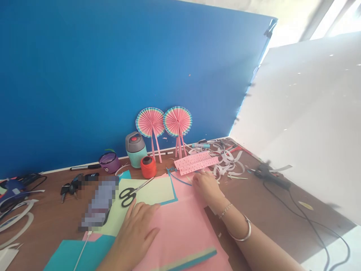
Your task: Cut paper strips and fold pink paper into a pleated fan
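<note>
My left hand (pixel 137 229) lies with its fingers apart on a large pink paper sheet (pixel 183 226), its fingertips close to black-handled scissors (pixel 130 195). My right hand (pixel 206 186) is at the far edge of the pink paper, fingers bent and drawn together. A curved thin blue strip (pixel 182 181) runs up to its fingertips; what they hold, if anything, is hidden. Just beyond is a folded pink dotted paper piece (pixel 196 162). The scissors lie on pale yellow paper (pixel 155 190). A layered yellow and blue strip (pixel 194 259) crosses the near end of the pink sheet.
Two round pleated paper fans (pixel 177 121) lean on the blue wall. A teal jar (pixel 136 150), a red-orange container (pixel 148 167) and a purple cup (pixel 109 162) stand in front. White strips (pixel 229 162) pile up back right. A corded black tool (pixel 272 177) lies right, a blurred-out flat object (pixel 100 203) left.
</note>
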`<act>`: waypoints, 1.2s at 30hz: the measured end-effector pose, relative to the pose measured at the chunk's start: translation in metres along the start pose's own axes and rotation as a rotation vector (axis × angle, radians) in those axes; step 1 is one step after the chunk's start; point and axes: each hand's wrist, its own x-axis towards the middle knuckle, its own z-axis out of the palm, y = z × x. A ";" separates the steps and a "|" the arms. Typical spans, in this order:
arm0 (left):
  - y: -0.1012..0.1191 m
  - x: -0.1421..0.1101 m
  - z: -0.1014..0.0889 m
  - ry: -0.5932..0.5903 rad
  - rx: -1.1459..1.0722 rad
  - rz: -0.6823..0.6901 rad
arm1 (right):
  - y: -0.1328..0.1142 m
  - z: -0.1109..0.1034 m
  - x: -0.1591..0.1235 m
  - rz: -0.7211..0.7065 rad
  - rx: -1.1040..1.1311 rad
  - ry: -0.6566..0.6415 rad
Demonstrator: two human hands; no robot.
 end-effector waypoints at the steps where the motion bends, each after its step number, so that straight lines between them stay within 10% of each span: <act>1: 0.000 0.000 0.000 0.000 0.003 -0.002 | 0.005 -0.003 0.002 0.034 0.000 0.013; 7: -0.001 -0.002 0.003 -0.001 0.018 -0.012 | 0.034 -0.018 0.011 0.280 0.071 0.085; 19: -0.008 -0.001 0.009 0.066 -0.031 0.068 | 0.017 -0.005 0.009 0.123 0.011 -0.033; 36: 0.000 -0.003 0.007 -0.033 -0.096 0.199 | 0.038 -0.016 0.015 0.321 -0.023 0.069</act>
